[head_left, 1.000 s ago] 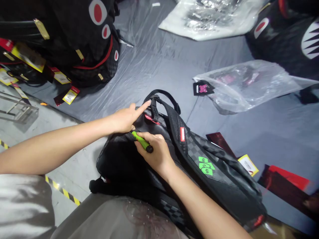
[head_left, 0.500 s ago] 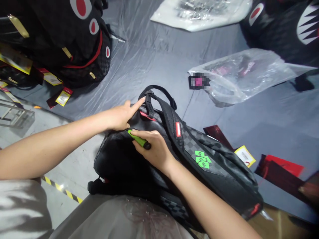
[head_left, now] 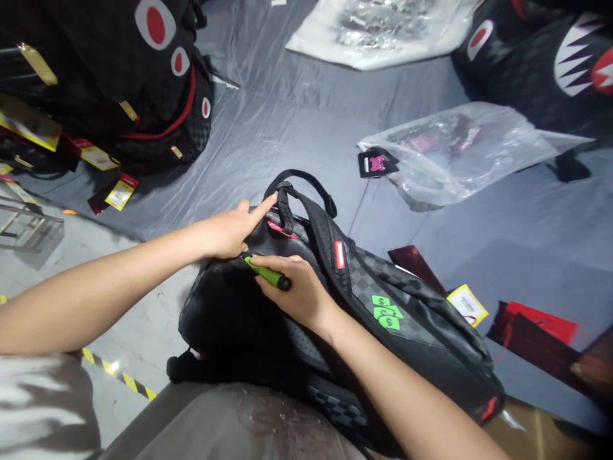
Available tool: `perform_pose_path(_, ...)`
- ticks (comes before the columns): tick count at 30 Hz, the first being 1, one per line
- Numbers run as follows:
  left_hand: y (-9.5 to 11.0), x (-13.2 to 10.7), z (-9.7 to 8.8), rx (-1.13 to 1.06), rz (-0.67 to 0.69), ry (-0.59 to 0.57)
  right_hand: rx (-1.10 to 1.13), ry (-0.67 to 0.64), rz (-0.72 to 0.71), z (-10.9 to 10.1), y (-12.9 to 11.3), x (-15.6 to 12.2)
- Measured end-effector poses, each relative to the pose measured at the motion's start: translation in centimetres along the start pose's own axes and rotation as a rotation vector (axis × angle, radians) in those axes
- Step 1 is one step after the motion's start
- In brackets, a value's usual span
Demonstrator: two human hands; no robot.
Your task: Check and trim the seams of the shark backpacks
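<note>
A black checkered backpack lies on its side, partly over my lap and partly on the grey-covered table. My left hand grips its top edge, index finger stretched toward the carry loop; its other fingers are mostly hidden. In my right hand is a slim green tool with a black end. Its tip meets the bag's edge seam close to my left thumb, and I cannot make out its exact kind. The shoulder strap bears a red label, and green money patches show on the side panel.
Other black backpacks with hang tags stand at the left, and a shark-mouth one at the right. A clear plastic bag and a white plastic bag lie beyond. Tags rest by my backpack. Yellow-black tape marks the floor.
The view has shifted slightly, so everything appears a little lower. Both hands keep nearly the same place on the backpack, the green tool still at the seam.
</note>
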State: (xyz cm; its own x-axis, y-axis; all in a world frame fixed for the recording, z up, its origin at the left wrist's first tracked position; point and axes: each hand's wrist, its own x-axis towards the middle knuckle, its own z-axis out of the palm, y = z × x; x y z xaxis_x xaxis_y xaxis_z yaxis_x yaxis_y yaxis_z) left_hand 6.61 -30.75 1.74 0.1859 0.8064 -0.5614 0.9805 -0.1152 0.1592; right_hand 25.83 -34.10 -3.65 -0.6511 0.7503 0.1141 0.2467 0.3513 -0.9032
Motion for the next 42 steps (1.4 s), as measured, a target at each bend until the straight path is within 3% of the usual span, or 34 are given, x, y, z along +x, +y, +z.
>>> perform_pose_path(14,-0.34,0.11,0.84,0.008,0.008,0.063,-0.01,-0.038,0.035,-0.38,-0.14,0.3)
perform_pose_path(23,-0.13,-0.02,0.67,0.028,-0.004,0.061,-0.052,0.004,0.047,-0.17,-0.2,0.38)
perform_pose_path(34,-0.3,-0.05,0.82,0.013,0.007,0.062,0.047,0.011,0.02,-0.3,0.01,0.43)
perform_pose_path(42,-0.32,-0.23,0.99,-0.031,0.022,0.086,0.002,0.004,0.099,-0.72,-0.37,0.4)
